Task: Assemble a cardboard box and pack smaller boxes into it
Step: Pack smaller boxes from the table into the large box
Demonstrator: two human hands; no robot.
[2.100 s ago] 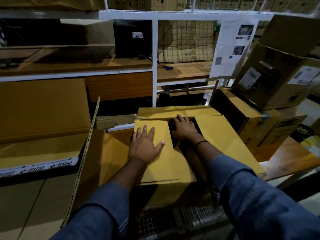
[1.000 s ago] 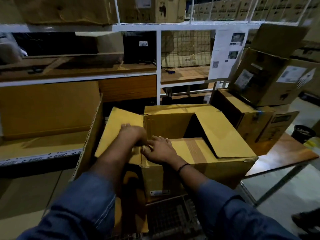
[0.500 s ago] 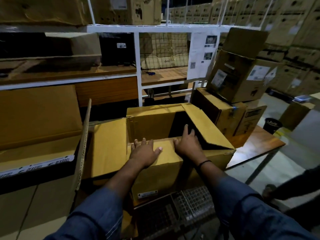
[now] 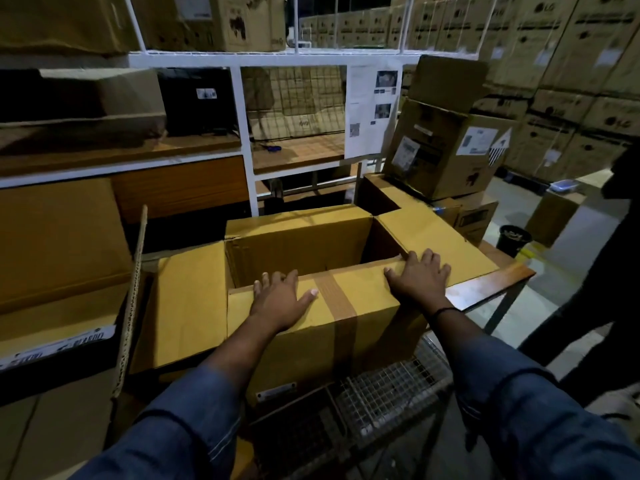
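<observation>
Both hands lie flat with fingers straight on the near flap of the open cardboard box [image 4: 311, 348]. The left hand [image 4: 280, 299] is just left of its tape strip [image 4: 337, 303] and the right hand [image 4: 419, 277] is at its right corner. The box sits directly ahead with its mouth up and its long axis crosswise, equally near both hands. Labelled cartons [image 4: 446, 147] stand beyond its right end.

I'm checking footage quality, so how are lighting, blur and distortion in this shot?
Head view: dim overall, brightest on the cardboard box, the left hand and the right hand; the box's far inside corner sinks into shadow; the white shelf frame has posts splayed by wide-angle distortion; both hands look sharp.
</observation>
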